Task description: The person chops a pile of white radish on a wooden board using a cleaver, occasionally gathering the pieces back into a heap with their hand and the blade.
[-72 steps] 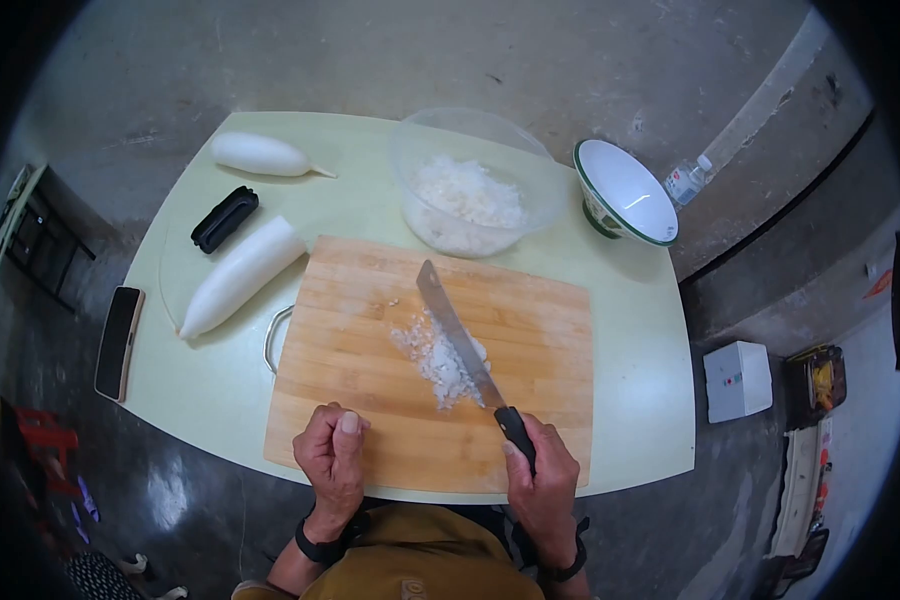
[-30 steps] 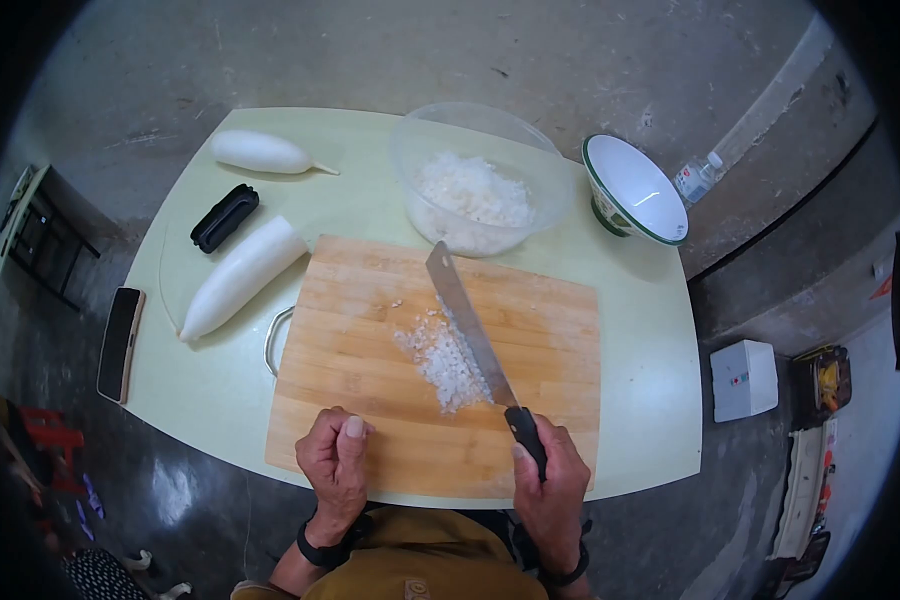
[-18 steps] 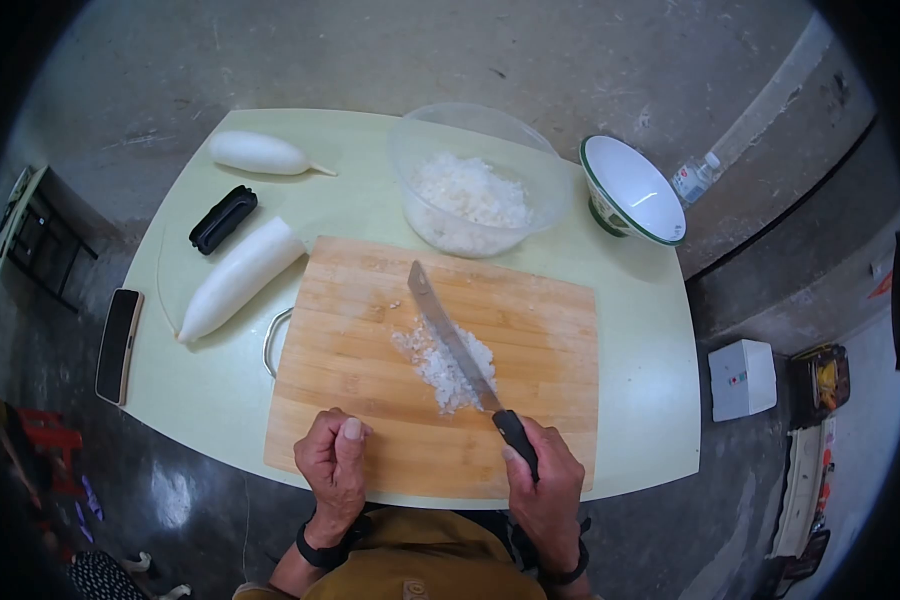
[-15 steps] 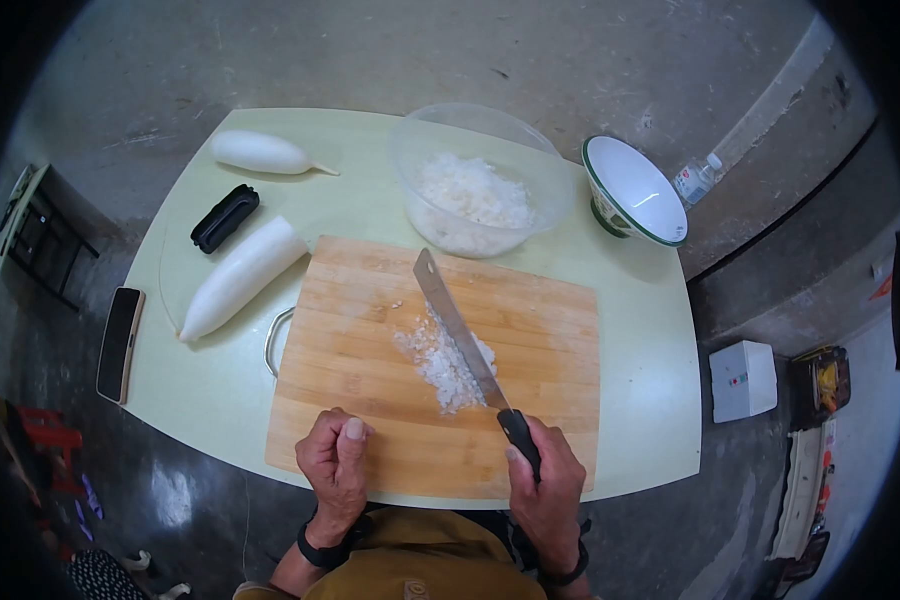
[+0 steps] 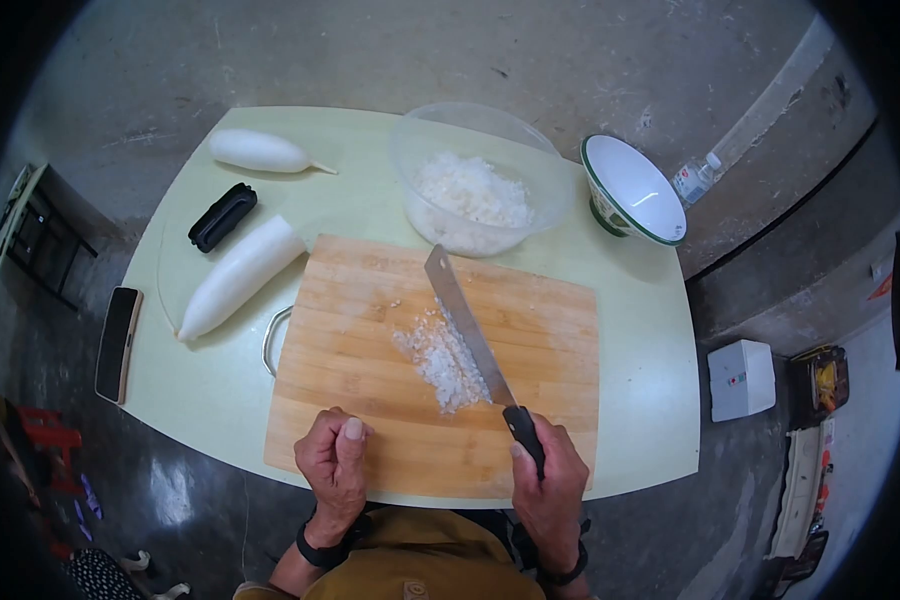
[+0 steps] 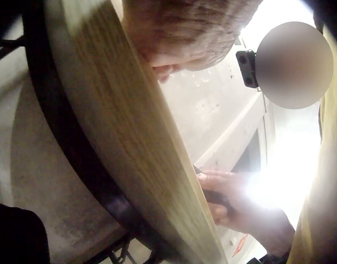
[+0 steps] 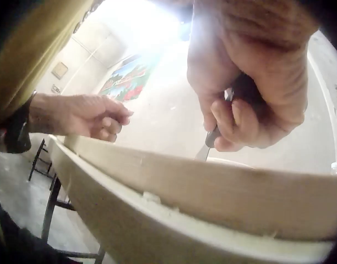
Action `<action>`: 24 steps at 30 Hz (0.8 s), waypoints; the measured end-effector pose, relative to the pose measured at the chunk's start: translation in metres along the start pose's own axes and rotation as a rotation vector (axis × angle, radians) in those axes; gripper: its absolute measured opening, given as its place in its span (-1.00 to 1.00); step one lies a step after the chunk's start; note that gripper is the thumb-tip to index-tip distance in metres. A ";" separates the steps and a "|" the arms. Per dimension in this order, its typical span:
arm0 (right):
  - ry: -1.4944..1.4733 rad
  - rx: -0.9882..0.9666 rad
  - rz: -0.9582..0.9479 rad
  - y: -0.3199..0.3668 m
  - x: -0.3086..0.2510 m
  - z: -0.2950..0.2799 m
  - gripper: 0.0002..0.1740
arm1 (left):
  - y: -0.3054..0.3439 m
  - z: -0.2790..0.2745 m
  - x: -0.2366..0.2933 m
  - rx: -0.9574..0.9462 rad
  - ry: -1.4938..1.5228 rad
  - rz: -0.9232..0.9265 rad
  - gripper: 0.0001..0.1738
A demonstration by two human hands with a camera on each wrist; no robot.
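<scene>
My right hand [image 5: 552,478] grips the black handle of a knife [image 5: 470,325], whose blade slants away over the wooden cutting board [image 5: 340,350] along the right side of a small heap of chopped white bits [image 5: 446,368]. In the right wrist view the fingers of my right hand [image 7: 251,82] curl round the handle. At the board's near left edge, my left hand [image 5: 334,465] is curled with the thumb on top and holds nothing. The right wrist view shows my left hand [image 7: 83,116] with its fingers curled in too.
Behind the board stands a clear bowl [image 5: 545,190] of white shreds, with a green-rimmed bowl [image 5: 635,190] to its right. At left lie two white radishes [image 5: 240,280], a black case [image 5: 222,218] and a phone [image 5: 118,345]. A metal handle [image 5: 273,340] shows beside the board.
The knife has shifted right and its tip now points farther away, uncovering more of the chopped bits. My left hand has stayed where it was.
</scene>
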State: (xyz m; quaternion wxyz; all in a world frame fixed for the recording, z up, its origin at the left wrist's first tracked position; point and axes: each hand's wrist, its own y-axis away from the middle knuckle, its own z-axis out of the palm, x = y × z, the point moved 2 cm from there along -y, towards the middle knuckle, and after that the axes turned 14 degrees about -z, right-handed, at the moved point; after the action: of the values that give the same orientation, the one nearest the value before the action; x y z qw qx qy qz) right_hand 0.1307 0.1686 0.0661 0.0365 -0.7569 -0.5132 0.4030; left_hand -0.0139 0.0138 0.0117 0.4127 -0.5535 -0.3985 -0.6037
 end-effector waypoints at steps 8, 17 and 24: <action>-0.009 0.017 0.012 0.001 -0.003 -0.005 -0.60 | 0.001 0.000 -0.001 0.002 -0.009 0.000 -0.67; 0.013 -0.004 0.024 0.002 0.001 -0.018 -0.62 | 0.000 0.000 -0.002 0.015 -0.009 0.003 -0.67; 0.248 0.144 0.065 0.011 0.030 -0.035 -0.65 | 0.000 -0.002 -0.001 0.001 -0.033 0.011 -0.68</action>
State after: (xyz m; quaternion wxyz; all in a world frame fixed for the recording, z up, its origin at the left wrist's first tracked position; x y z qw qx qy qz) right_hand 0.1663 0.2004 0.0676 0.1409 -0.8125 -0.4499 0.3429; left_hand -0.0144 0.0119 0.0102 0.4097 -0.5652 -0.4026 -0.5922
